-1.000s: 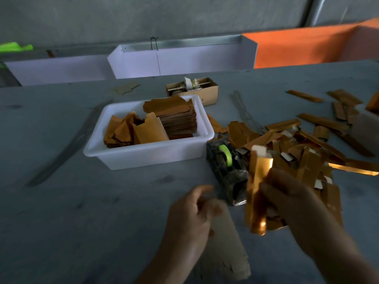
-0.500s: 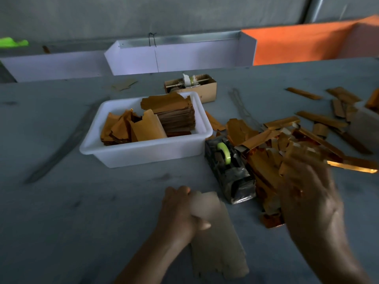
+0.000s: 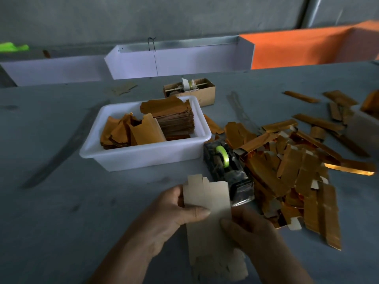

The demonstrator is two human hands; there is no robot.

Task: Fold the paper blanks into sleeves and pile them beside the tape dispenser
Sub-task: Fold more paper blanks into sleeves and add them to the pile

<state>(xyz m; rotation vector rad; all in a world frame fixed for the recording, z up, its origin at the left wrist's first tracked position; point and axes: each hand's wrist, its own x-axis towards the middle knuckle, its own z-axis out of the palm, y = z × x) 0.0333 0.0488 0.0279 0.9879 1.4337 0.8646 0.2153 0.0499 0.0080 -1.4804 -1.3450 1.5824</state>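
While both hands (image 3: 207, 220) hold one paper blank (image 3: 207, 198), one tape dispenser (image 3: 226, 167) nearby

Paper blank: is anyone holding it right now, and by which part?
Yes. The left hand pinches the blank at its left edge, thumb on top; the right hand grips its right edge, lower down.

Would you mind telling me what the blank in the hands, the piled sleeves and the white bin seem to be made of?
The paper blank looks like thin matte card, pale tan, with die-cut tabs along its top edge. The folded sleeves appear foil-faced, since some faces give bright gold reflections, with a white underside at a few ends. The white bin is probably moulded plastic: smooth, slightly translucent walls and a rounded rolled rim.
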